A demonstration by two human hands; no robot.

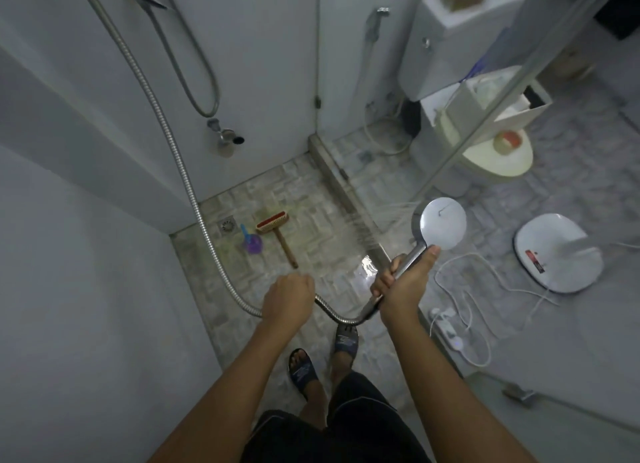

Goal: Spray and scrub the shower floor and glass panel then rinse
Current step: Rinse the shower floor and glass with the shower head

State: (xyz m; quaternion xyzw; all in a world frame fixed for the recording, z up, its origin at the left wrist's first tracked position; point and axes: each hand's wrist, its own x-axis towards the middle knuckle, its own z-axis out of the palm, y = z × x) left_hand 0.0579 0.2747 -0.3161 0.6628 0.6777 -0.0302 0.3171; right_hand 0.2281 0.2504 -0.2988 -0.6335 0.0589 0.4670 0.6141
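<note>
My right hand (pixel 403 286) grips the handle of a chrome shower head (pixel 441 223), whose round face is turned left and sprays water toward the glass panel (pixel 398 171) and its base rail. My left hand (pixel 289 298) holds the metal hose (pixel 194 199) where it loops low above the tiled shower floor (pixel 311 203). On the floor lie a wooden-handled scrub brush with red bristles (pixel 277 228) and a purple spray bottle with a blue trigger (pixel 251 241), beside the square drain (pixel 227 225).
My two sandalled feet (pixel 323 355) stand on the wet tiles. Beyond the glass are a toilet (pixel 485 144), a white round appliance (pixel 557 254) and a white power strip with cords (pixel 450 331) on the floor. A wall tap (pixel 225 137) juts out at the back.
</note>
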